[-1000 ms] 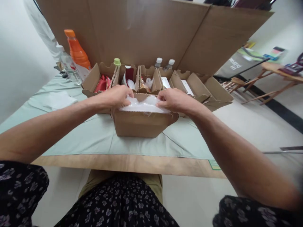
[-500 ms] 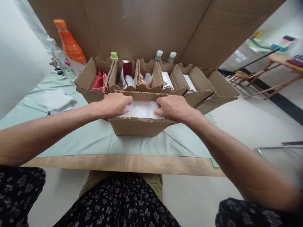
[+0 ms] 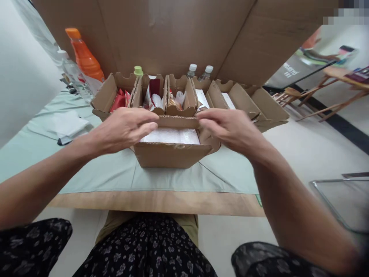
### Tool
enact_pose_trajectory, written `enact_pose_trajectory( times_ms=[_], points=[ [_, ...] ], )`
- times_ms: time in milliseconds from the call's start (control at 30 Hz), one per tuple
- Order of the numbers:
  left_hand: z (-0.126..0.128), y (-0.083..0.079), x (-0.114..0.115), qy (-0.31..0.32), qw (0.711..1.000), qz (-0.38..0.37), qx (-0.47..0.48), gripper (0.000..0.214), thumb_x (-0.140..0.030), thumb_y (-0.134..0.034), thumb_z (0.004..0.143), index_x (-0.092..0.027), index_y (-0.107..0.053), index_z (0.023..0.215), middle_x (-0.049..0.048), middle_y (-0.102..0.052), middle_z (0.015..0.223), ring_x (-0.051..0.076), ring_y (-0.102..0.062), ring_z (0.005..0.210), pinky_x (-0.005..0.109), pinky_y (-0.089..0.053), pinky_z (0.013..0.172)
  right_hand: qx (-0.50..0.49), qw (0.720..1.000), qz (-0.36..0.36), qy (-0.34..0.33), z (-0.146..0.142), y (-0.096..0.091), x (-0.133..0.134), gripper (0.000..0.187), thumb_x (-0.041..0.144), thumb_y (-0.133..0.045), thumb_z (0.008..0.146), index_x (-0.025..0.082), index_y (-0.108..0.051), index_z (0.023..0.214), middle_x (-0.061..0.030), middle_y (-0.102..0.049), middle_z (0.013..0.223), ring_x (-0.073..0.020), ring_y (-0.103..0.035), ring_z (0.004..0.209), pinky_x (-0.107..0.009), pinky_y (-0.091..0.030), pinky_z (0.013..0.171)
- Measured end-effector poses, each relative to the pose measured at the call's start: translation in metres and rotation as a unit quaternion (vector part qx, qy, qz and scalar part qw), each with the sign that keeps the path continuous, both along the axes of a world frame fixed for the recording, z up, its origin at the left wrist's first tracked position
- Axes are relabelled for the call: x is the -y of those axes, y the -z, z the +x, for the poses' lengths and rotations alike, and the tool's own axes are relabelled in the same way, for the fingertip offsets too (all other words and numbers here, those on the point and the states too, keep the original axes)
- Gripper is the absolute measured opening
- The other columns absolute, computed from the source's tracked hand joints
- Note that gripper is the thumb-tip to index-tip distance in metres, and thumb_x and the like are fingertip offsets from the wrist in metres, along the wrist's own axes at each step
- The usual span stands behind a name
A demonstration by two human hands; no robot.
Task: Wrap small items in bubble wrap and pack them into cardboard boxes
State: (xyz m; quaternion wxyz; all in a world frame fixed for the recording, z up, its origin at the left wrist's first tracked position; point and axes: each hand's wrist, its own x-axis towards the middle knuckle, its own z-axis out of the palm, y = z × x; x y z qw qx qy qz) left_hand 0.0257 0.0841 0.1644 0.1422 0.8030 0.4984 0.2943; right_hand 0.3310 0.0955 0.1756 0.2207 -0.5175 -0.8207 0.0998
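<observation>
A cardboard box (image 3: 170, 157) stands at the middle of the cloth-covered table, its top uncovered. Inside lies a bundle in clear bubble wrap (image 3: 175, 136); what it wraps I cannot make out. My left hand (image 3: 125, 129) hovers over the box's left end, thumb and fingers apart, nothing between them. Over the right end is my right hand (image 3: 229, 127), likewise open, fingertips close to the back corner. Whether either hand touches the cardboard I cannot tell.
Behind stands a row of cardboard bins (image 3: 181, 111), some holding packets and white boxes. At left are an orange bottle (image 3: 88, 59), a clear bottle (image 3: 70, 71) and white plastic sheeting (image 3: 67, 123). A large cardboard panel (image 3: 173, 34) rises behind. Wooden stools (image 3: 325, 84) stand at right.
Both hands have come up out of the box and moved apart, letting go of the bubble-wrapped bundle, which stays inside. At the far right, part of another person shows.
</observation>
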Motion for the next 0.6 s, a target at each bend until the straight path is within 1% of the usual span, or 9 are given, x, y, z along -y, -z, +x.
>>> enact_pose_trajectory(
  times_ms=[33, 100, 200, 267, 333, 400, 467, 533, 600],
  points=[
    [-0.01, 0.006, 0.013, -0.005, 0.999, 0.039, 0.027, 0.034, -0.045, -0.06, 0.094, -0.026, -0.077, 0.116, 0.002, -0.078, 0.117, 0.028, -0.072, 0.112, 0.04, -0.055, 0.1, -0.06, 0.996, 0.049, 0.047, 0.014, 0.005, 0.013, 0.024, 0.033, -0.06, 0.096, 0.021, -0.078, 0.106, -0.0058, -0.08, 0.105, -0.0221, -0.073, 0.092, -0.038, -0.056, 0.088],
    [-0.028, 0.032, 0.034, -0.093, 0.983, 0.096, 0.127, 0.049, -0.047, -0.062, 0.096, -0.028, -0.065, 0.14, 0.0027, -0.073, 0.135, 0.029, -0.065, 0.129, 0.042, -0.048, 0.114, -0.148, 0.977, 0.092, 0.12, 0.038, 0.025, 0.034, 0.035, 0.043, -0.068, 0.092, 0.022, -0.076, 0.118, -0.0083, -0.08, 0.112, -0.0233, -0.074, 0.092, -0.04, -0.059, 0.086],
    [-0.029, 0.088, 0.043, -0.127, 0.971, -0.029, 0.201, 0.101, -0.06, -0.077, 0.081, -0.02, -0.034, 0.163, 0.0156, -0.041, 0.169, 0.039, -0.041, 0.154, 0.055, -0.036, 0.126, -0.205, 0.973, 0.004, 0.108, 0.046, 0.078, 0.045, 0.078, 0.063, -0.078, 0.08, 0.02, -0.06, 0.143, -0.016, -0.071, 0.136, -0.0315, -0.072, 0.113, -0.046, -0.061, 0.087],
    [-0.012, 0.121, 0.037, -0.098, 0.962, -0.108, 0.229, 0.113, -0.063, -0.078, 0.078, -0.017, -0.026, 0.166, 0.0203, -0.032, 0.172, 0.04, -0.034, 0.158, 0.056, -0.03, 0.129, -0.229, 0.968, -0.061, 0.079, 0.032, 0.114, 0.041, 0.091, 0.074, -0.072, 0.081, 0.017, -0.053, 0.149, -0.0202, -0.065, 0.145, -0.0355, -0.068, 0.122, -0.053, -0.06, 0.094],
    [0.009, 0.139, 0.034, -0.071, 0.952, -0.123, 0.272, 0.107, -0.063, -0.072, 0.083, -0.017, -0.022, 0.167, 0.0204, -0.036, 0.17, 0.036, -0.039, 0.156, 0.052, -0.032, 0.129, -0.252, 0.962, -0.064, 0.087, 0.012, 0.139, 0.04, 0.095, 0.081, -0.062, 0.084, 0.013, -0.051, 0.15, -0.0239, -0.062, 0.146, -0.0393, -0.063, 0.13, -0.059, -0.054, 0.104],
    [0.022, 0.145, 0.044, -0.067, 0.944, -0.106, 0.303, 0.099, -0.063, -0.066, 0.089, -0.02, -0.022, 0.167, 0.0189, -0.041, 0.168, 0.034, -0.044, 0.154, 0.05, -0.036, 0.128, -0.264, 0.958, -0.036, 0.107, -0.004, 0.15, 0.05, 0.095, 0.082, -0.057, 0.087, 0.012, -0.049, 0.152, -0.0251, -0.059, 0.15, -0.0416, -0.058, 0.138, -0.062, -0.049, 0.111],
    [0.019, 0.143, 0.068, -0.086, 0.944, -0.091, 0.305, 0.096, -0.061, -0.065, 0.09, -0.022, -0.023, 0.167, 0.0172, -0.041, 0.168, 0.034, -0.043, 0.154, 0.052, -0.038, 0.127, -0.265, 0.958, -0.01, 0.105, -0.014, 0.148, 0.069, 0.091, 0.075, -0.06, 0.09, 0.015, -0.045, 0.157, -0.0228, -0.055, 0.156, -0.041, -0.053, 0.144, -0.062, -0.047, 0.115],
    [0.003, 0.137, 0.096, -0.119, 0.949, -0.071, 0.283, 0.093, -0.059, -0.068, 0.091, -0.025, -0.026, 0.166, 0.015, -0.043, 0.167, 0.036, -0.042, 0.155, 0.055, -0.039, 0.126, -0.258, 0.963, 0.015, 0.08, -0.023, 0.137, 0.09, 0.086, 0.068, -0.063, 0.093, 0.019, -0.04, 0.161, -0.0197, -0.052, 0.16, -0.0389, -0.049, 0.148, -0.061, -0.046, 0.117],
    [-0.017, 0.123, 0.112, -0.158, 0.954, -0.04, 0.25, 0.088, -0.06, -0.069, 0.089, -0.026, -0.035, 0.162, 0.0136, -0.05, 0.162, 0.039, -0.044, 0.152, 0.057, -0.041, 0.125, -0.247, 0.967, 0.025, 0.051, -0.033, 0.12, 0.101, 0.083, 0.064, -0.063, 0.095, 0.022, -0.038, 0.162, -0.0178, -0.051, 0.161, -0.0369, -0.049, 0.149, -0.058, -0.046, 0.118]
  ],
)
